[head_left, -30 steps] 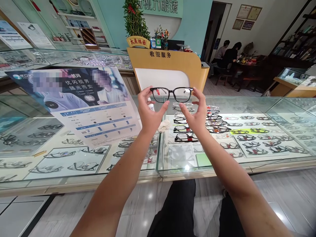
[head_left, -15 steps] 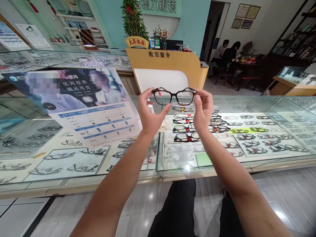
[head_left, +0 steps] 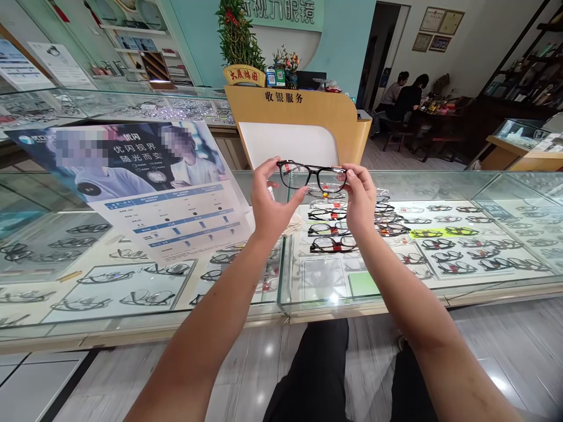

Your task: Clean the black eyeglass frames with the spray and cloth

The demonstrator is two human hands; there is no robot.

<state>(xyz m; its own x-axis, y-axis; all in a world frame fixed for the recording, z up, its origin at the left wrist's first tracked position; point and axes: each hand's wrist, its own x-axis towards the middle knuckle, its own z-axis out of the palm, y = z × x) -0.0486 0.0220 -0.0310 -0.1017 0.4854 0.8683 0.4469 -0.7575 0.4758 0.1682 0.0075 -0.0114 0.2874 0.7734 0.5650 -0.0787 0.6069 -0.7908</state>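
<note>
A pair of black-framed eyeglasses (head_left: 312, 171) is held up above the glass display counter, between my two hands. My left hand (head_left: 273, 205) grips it at the left end of the frame, thumb stretched toward the left lens. At the right end, my right hand (head_left: 361, 199) pinches the frame between thumb and fingers. A small red mark shows by the left lens. Directly beneath, inside the case, lies a column of dark eyeglasses (head_left: 333, 244) with red tags.
A printed poster (head_left: 167, 193) stands on the counter at left. The glass display case (head_left: 417, 293) runs across the front, holding many eyeglasses. Behind it is a wooden cashier desk (head_left: 352, 126) with a plant (head_left: 240, 38). Two people (head_left: 407, 97) sit at the back right.
The eyeglasses have tilted, their right end now slightly lower and the top of the frame turned more toward me. Both hands have shifted slightly and keep their hold.
</note>
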